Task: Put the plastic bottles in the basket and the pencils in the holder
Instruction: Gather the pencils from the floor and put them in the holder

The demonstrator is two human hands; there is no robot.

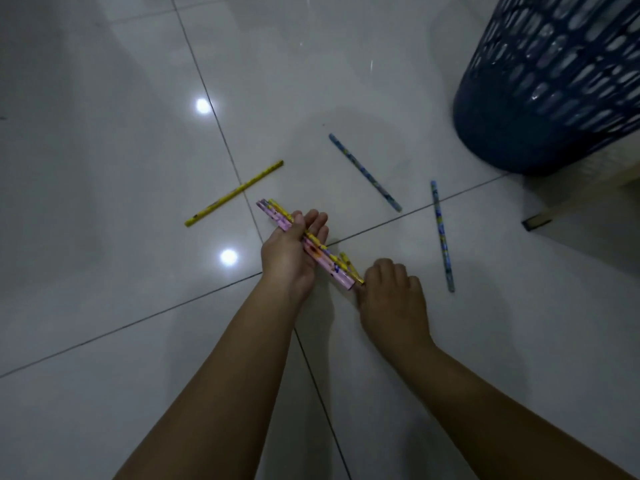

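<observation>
My left hand (291,254) holds a bundle of pink and yellow pencils (273,211) that lie slanted across its palm, fingers loosely curled. My right hand (391,296) is just right of it, knuckles up, fingers curled down at the bundle's near end; whether it grips the pencils I cannot tell. On the white tiled floor lie a yellow pencil (233,194) to the left, a blue pencil (365,172) beyond my hands and a second blue pencil (442,236) to the right. The dark blue lattice basket (550,84) stands at the upper right. No holder or bottle is in sight.
The floor is glossy white tile with dark grout lines and two bright light reflections (228,257). A pale piece of furniture (588,174) with a dark-tipped leg (536,221) stands right of the basket's base.
</observation>
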